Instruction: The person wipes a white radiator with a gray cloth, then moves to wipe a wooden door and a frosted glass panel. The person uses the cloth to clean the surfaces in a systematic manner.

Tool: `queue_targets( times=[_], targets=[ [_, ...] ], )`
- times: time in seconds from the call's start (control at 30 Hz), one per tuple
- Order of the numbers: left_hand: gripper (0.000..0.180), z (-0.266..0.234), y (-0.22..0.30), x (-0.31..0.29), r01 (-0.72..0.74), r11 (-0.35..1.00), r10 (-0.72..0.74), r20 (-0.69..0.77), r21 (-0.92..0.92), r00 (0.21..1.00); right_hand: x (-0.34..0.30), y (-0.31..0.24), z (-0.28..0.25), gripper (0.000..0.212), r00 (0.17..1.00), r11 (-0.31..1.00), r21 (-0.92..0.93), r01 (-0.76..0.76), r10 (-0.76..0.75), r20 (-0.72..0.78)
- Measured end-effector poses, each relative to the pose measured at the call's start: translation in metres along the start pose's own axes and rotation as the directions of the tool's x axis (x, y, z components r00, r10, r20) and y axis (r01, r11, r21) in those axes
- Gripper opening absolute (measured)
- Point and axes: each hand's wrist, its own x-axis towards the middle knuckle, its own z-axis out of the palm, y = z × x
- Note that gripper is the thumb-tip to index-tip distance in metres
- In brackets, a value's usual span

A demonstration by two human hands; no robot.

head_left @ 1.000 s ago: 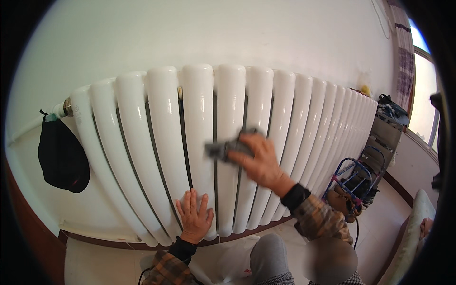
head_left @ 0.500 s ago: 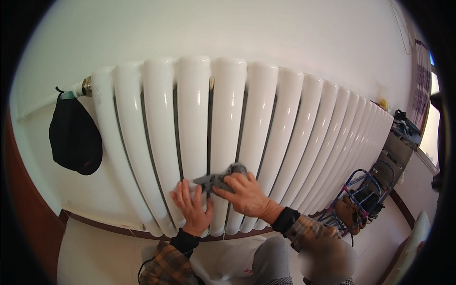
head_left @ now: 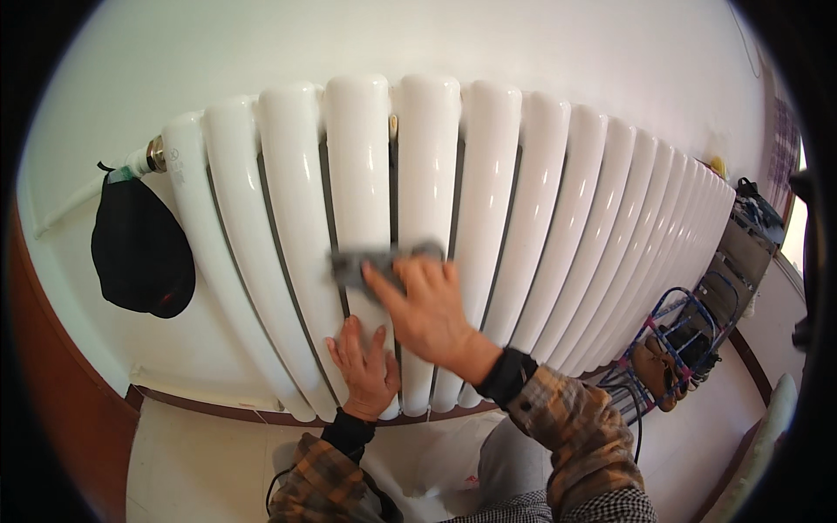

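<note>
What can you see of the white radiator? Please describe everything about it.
The radiator is a long row of upright white columns with rounded tops, glossy, like painted metal, with narrow dark gaps between them. It stands along a pale wall; the fisheye lens bends its shape. At its left end, a metal fitting joins it to a white pipe. The right hand holds a blurred grey cloth apparently against its columns; lower down, the left hand lies on its front, fingers upward.
</note>
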Motion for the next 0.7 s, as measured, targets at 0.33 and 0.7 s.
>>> queue_targets(
  times=[0.33,0.7],
  targets=[
    [0.053,-0.003,0.006,0.001,0.015,0.995,-0.022,-0.064,-0.099,0.998,0.018,0.088,-0.058,0.057,0.941,0.968,-0.182,-0.175,0.11,-0.321],
    [0.048,0.002,0.015,0.0,0.026,1.0,-0.027,-0.037,-0.007,0.999,-0.124,0.047,-0.018,0.044,0.951,0.978,0.069,0.199,-0.209,0.226]
  ],
)
